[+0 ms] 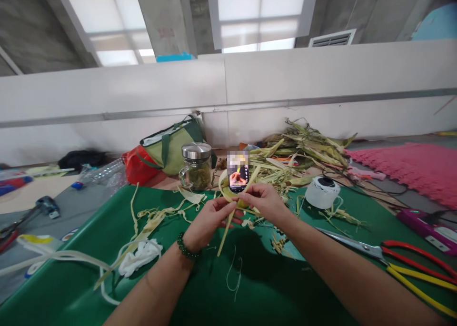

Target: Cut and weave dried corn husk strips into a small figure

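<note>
My left hand (216, 214) and my right hand (266, 202) meet over the green mat (210, 288). Both are closed on pale yellow-green strips of plant husk (225, 233), pinched between thumbs and fingers. One strip hangs down below my left hand, and another rises past my right fingers. A curved strip loops up to the left of the hands. Just behind them stands a phone (238, 176) with a lit screen showing a hand holding something. The exact crossing of the strips is partly hidden by my fingers.
A glass mug with metal lid (197, 166) stands behind left. Dried husks (307, 145) are heaped at the back. A white string roll (322, 192) and large scissors (371, 250) lie right. White cloth (141, 258), a green bag (174, 147) and pink fabric (410, 166) are around.
</note>
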`<move>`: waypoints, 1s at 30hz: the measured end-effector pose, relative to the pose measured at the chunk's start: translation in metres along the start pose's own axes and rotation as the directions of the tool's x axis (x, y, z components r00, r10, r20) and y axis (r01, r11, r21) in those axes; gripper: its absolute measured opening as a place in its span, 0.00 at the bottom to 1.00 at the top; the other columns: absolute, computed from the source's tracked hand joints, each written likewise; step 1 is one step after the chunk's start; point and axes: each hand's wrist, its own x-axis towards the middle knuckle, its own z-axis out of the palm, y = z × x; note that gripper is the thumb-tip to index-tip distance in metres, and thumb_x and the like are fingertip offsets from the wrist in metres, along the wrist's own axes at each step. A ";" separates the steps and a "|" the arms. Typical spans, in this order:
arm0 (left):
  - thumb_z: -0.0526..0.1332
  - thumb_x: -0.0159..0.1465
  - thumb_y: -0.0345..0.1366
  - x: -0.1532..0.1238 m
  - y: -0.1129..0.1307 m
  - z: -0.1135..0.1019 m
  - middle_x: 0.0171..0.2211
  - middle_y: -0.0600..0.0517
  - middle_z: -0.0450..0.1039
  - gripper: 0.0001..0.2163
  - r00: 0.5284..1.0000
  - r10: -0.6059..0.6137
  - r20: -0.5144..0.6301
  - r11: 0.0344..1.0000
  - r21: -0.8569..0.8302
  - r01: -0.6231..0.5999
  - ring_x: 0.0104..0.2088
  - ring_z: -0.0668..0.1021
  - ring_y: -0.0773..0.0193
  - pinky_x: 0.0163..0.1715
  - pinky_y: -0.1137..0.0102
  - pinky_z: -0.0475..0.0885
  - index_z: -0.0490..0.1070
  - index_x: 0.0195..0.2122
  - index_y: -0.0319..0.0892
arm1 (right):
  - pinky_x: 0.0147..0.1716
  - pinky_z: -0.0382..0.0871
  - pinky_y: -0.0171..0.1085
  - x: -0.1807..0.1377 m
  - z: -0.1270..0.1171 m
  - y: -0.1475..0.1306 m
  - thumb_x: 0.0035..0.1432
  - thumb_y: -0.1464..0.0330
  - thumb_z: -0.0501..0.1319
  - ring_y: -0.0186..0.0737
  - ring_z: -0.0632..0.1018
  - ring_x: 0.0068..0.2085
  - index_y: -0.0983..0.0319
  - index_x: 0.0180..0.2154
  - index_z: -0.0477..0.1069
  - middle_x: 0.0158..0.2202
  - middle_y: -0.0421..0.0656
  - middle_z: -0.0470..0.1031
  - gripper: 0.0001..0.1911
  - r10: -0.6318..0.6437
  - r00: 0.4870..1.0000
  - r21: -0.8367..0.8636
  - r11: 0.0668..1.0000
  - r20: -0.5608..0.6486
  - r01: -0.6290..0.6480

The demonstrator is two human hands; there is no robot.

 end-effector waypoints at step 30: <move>0.62 0.50 0.33 -0.002 -0.008 0.014 0.17 0.53 0.71 0.07 0.986 0.165 -0.007 0.939 0.308 -0.155 0.21 0.74 0.66 0.26 0.72 0.70 0.73 0.17 0.38 | 0.30 0.64 0.34 -0.015 0.006 -0.008 0.52 0.68 0.62 0.35 0.73 0.29 0.62 0.23 0.71 0.25 0.40 0.73 0.07 -0.269 0.956 -0.316 0.902 0.122 0.294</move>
